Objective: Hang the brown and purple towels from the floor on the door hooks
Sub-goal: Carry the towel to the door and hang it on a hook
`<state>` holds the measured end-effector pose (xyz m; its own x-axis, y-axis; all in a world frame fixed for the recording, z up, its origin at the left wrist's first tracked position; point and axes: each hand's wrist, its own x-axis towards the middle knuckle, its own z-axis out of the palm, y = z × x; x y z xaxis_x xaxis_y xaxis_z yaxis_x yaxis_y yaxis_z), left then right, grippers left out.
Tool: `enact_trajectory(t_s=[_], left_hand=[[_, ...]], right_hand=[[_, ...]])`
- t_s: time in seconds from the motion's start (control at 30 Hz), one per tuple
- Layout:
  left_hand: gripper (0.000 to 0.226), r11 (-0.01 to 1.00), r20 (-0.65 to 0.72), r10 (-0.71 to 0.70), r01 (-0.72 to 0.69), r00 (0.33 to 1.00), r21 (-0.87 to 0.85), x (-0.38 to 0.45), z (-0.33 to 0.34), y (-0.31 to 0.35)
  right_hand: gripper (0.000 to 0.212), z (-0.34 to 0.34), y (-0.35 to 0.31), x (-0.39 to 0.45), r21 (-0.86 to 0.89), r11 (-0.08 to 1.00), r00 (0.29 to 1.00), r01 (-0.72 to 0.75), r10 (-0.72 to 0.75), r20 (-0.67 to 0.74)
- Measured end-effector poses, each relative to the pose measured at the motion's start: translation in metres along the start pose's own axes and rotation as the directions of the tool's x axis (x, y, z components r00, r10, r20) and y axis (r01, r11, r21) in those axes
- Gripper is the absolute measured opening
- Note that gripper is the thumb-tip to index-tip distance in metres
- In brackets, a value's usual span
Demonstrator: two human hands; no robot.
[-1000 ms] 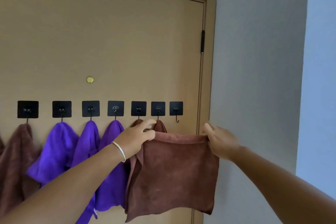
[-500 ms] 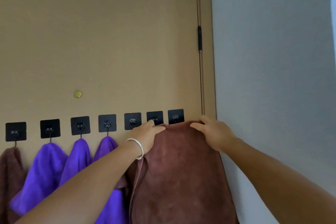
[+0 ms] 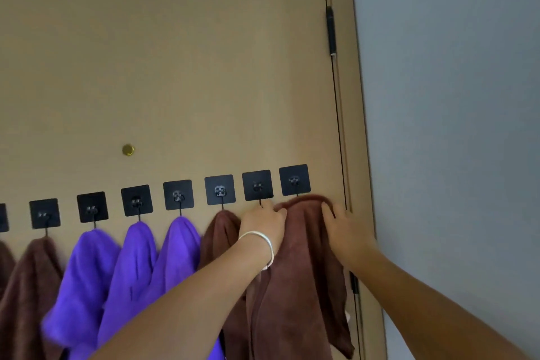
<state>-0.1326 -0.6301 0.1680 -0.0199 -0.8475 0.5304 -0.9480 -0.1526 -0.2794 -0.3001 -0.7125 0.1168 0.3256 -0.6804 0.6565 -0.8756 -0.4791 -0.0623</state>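
Two hands grip one brown towel under the rightmost hook — left hand and right hand, fingers pinching its top edge.

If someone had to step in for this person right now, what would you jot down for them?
Left hand: gripping the top of the brown towel just under the second hook from the right.
Right hand: holding the same towel's top edge, right of the last hook.
Done: further left, brown and purple towels hang from hooks.
The brown towel's top fold is draped at the last hook; whether it has caught cannot be seen.
Left: check that it holds, then let go. The floor is out of view, so look for more towels.
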Motion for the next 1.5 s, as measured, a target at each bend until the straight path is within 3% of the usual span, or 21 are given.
enact_trajectory(t_s=[0.1,0.17,0.23,0.3,0.37,0.43,0.5,0.57,0.63,0.7,0.73,0.8,0.87,0.93,1.0,1.13,1.17,1.23,1.33,1.37,1.5], left_hand=[[0.036,0.998,0.067,-0.012,0.009,0.998,0.058,-0.007,0.004,0.018],[0.036,1.0,0.108,0.003,-0.002,0.994,-0.007,-0.012,0.005,0.034],[0.034,0.977,0.17,-0.019,0.055,0.985,-0.206,-0.016,0.011,0.048],[0.035,0.858,0.273,-0.043,0.176,0.961,-0.483,-0.02,0.018,0.057],[0.04,0.733,0.336,-0.041,0.257,0.941,-0.63,-0.023,0.026,0.062],[0.045,0.792,0.384,-0.025,0.252,0.923,-0.555,-0.029,0.036,0.065],[0.047,0.934,0.436,0.009,0.148,0.9,-0.325,-0.039,0.04,0.071],[0.051,0.99,0.472,0.047,0.02,0.88,-0.137,-0.052,0.039,0.074],[0.042,0.991,0.36,0.119,-0.091,0.925,-0.096,-0.067,0.034,0.071],[0.03,0.959,0.005,0.24,-0.236,0.971,-0.158,-0.084,0.03,0.054],[0.029,0.938,-0.191,0.252,-0.289,0.948,-0.194,-0.091,0.029,0.042],[0.034,0.917,-0.444,0.06,-0.225,0.894,-0.329,-0.102,0.033,0.014],[0.045,0.855,-0.316,-0.239,0.046,0.918,-0.516,-0.109,0.041,-0.007],[0.055,0.767,-0.058,-0.335,0.237,0.94,-0.596,-0.111,0.058,-0.015],[0.061,0.719,0.045,-0.262,0.226,0.964,-0.657,-0.107,0.073,-0.008],[0.071,0.361,0.215,-0.111,0.241,0.97,-0.901,-0.09,0.07,0.019],[0.071,0.313,0.235,-0.096,0.253,0.967,-0.915,-0.088,0.068,0.022],[0.06,0.371,0.263,-0.077,0.273,0.962,-0.888,-0.088,0.068,0.016],[0.023,0.686,0.201,-0.04,0.173,0.979,-0.706,-0.1,0.07,-0.017],[0.017,0.748,0.155,-0.04,0.132,0.987,-0.65,-0.106,0.067,-0.03],[0.027,0.849,-0.149,-0.109,0.014,0.983,-0.528,-0.131,0.052,-0.08]], right_hand=[[0.053,0.022,0.001,-0.018,0.161,0.987,1.0,0.005,-0.007,0.008],[0.057,0.029,0.0,-0.03,0.193,0.981,0.999,0.032,-0.04,0.036],[0.054,0.034,-0.002,-0.038,0.172,0.979,0.992,0.111,-0.121,0.047],[0.033,0.036,0.002,-0.039,0.148,0.98,0.991,0.13,-0.134,0.019],[0.027,0.03,0.011,-0.039,0.113,0.991,0.997,0.073,-0.069,-0.041],[0.024,0.021,0.02,-0.036,0.15,0.988,1.0,0.026,-0.025,-0.008],[0.016,0.014,0.022,-0.036,0.205,0.978,0.996,-0.034,0.017,0.086],[0.013,0.014,0.021,-0.035,0.056,0.997,0.997,0.062,-0.064,0.037],[0.019,0.008,0.015,-0.036,0.101,0.993,0.985,0.057,-0.039,-0.17],[0.026,-0.004,0.006,-0.036,0.261,0.961,0.939,0.09,0.005,-0.344],[0.029,-0.008,0.0,-0.035,0.264,0.95,0.914,0.165,-0.046,-0.404],[0.032,-0.016,-0.016,-0.035,0.174,0.921,0.863,0.349,-0.243,-0.443],[0.033,-0.022,-0.033,-0.035,0.076,0.877,0.83,0.474,-0.416,-0.372],[0.035,-0.022,-0.047,-0.034,0.0,0.847,0.808,0.531,-0.506,-0.301],[0.037,-0.02,-0.059,-0.034,-0.032,0.839,0.802,0.543,-0.53,-0.273],[0.035,-0.018,-0.072,-0.034,-0.03,0.841,0.81,0.54,-0.53,-0.251],[0.035,-0.018,-0.073,-0.034,-0.029,0.843,0.816,0.537,-0.528,-0.237],[0.035,-0.018,-0.074,-0.034,-0.046,0.849,0.825,0.526,-0.523,-0.212],[0.035,-0.013,-0.082,-0.037,-0.114,0.835,0.812,0.539,-0.551,-0.193],[0.036,-0.011,-0.086,-0.039,-0.131,0.825,0.804,0.55,-0.565,-0.183],[0.036,0.001,-0.112,-0.044,-0.118,0.81,0.796,0.575,-0.587,-0.146]])
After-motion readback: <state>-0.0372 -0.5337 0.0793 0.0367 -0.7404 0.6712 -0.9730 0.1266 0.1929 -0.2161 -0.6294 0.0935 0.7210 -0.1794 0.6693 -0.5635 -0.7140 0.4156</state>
